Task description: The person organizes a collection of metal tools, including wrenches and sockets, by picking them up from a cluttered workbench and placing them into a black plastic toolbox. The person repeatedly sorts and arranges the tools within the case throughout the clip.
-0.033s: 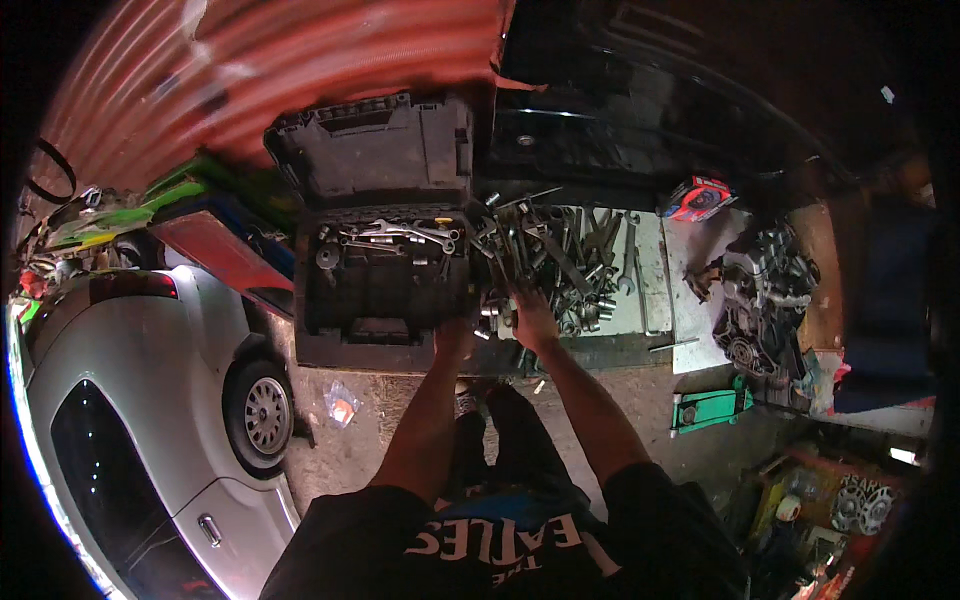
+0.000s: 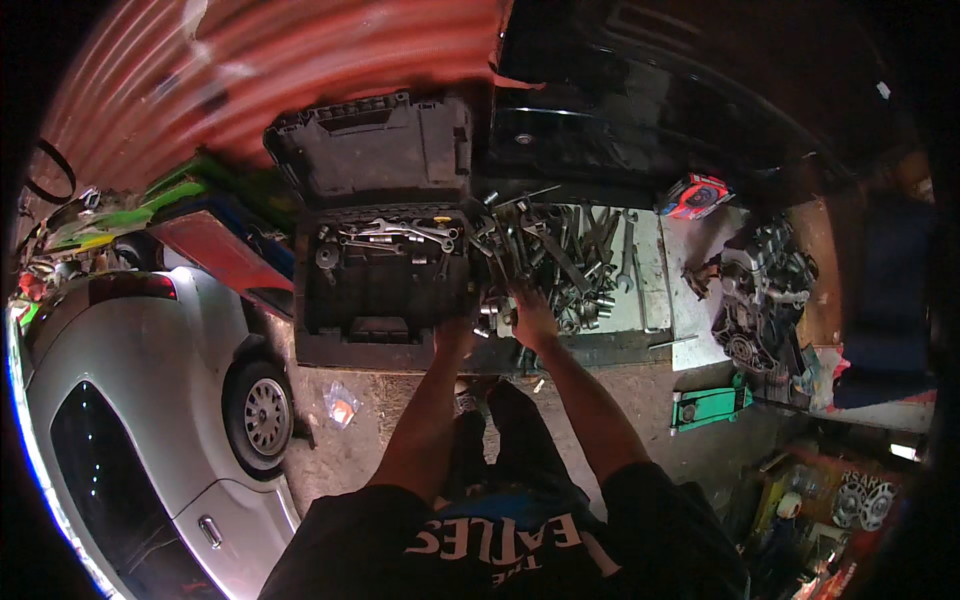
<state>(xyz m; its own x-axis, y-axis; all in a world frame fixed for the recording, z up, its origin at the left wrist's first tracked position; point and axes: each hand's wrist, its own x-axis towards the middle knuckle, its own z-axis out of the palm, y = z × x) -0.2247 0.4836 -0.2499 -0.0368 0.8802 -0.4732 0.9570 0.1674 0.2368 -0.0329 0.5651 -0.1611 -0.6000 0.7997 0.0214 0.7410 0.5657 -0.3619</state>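
Note:
A black hard-shell toolbox (image 2: 385, 335) lies open, its lid (image 2: 385, 150) tipped back. Inside are combination wrenches (image 2: 415, 232), a few sockets and a round metal piece (image 2: 327, 257). My left hand (image 2: 455, 335) is at the box's front right corner; dark shadow hides its fingers. Right of the box spreads a heap of wrenches, sockets and other metal tools (image 2: 560, 260). My right hand (image 2: 533, 320) rests at the heap's near left edge, fingers reaching forward and slightly apart among the tools. Several shiny sockets (image 2: 487, 322) lie between my hands.
The workbench (image 2: 620, 350) carries a red and blue box (image 2: 697, 195) and an engine part (image 2: 765, 295) at right. A green floor jack (image 2: 712, 408) stands below. At left is a silver car (image 2: 130, 340). Red corrugated sheet (image 2: 330, 50) and a black vehicle panel (image 2: 650, 110) rise behind.

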